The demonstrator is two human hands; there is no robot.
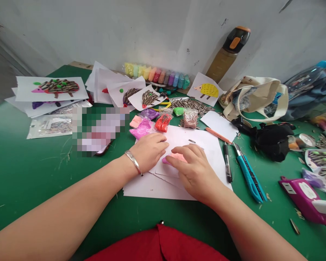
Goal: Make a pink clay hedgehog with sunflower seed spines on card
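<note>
Pink clay beneath right hand on white paper.
Fingers curved onto it; left hand at nine o'clock, flat, holding nothing.

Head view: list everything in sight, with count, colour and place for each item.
White paper sheets: several, white, stacked centre.
Soft clay piece: one, pink, under right hand.
Clear bags of clay: several, red, magenta, green, beyond the sheets.
Seed-covered hedgehog cards: several, white and striped, far left.
Loose sunflower seeds: many, black-and-white, far centre.
Clay tubs: one row, pastel, by wall.
Tan bottle: one, orange-and-black cap, against wall.
Canvas tote bag: one, cream, right.
Utility knife: one, blue, right of sheets.
Plastic case: one, magenta, lower right.
Green tabletop: one, green, under everything.
Left hand: one, flat on the sheets, silver bangle on wrist.
Right hand: one, fingers pressing the clay.
</note>
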